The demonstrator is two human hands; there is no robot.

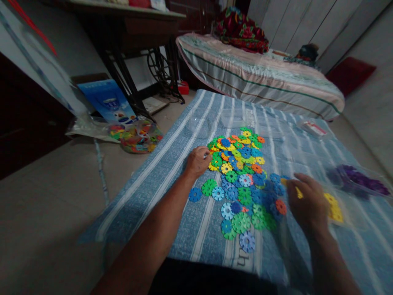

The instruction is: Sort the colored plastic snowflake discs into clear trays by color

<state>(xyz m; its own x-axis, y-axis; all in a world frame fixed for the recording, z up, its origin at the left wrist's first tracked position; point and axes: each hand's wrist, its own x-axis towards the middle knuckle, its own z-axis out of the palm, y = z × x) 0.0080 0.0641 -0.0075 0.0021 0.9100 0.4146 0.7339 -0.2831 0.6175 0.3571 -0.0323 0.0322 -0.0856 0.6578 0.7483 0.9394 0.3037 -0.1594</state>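
A pile of notched plastic discs (245,180) in green, blue, yellow and orange lies spread on the striped cloth (172,172). At the pile's left edge is my left hand (198,162), its fingers curled together by the green and yellow discs; what they hold, if anything, is hidden. My right hand (308,200), smeared by motion, is to the right of the pile with its fingers closed around a yellow disc (299,192). Just beyond it, more yellow discs (334,207) sit in a clear container. Farther right, purple discs (364,179) fill another clear container.
Several clear boxes (235,118) stand along the far part of the cloth, near a small packet with a red and white label (316,128). On the floor at left lies a bag of colourful pieces (141,139). Behind are a treadle sewing table (129,24) and a bed (254,78).
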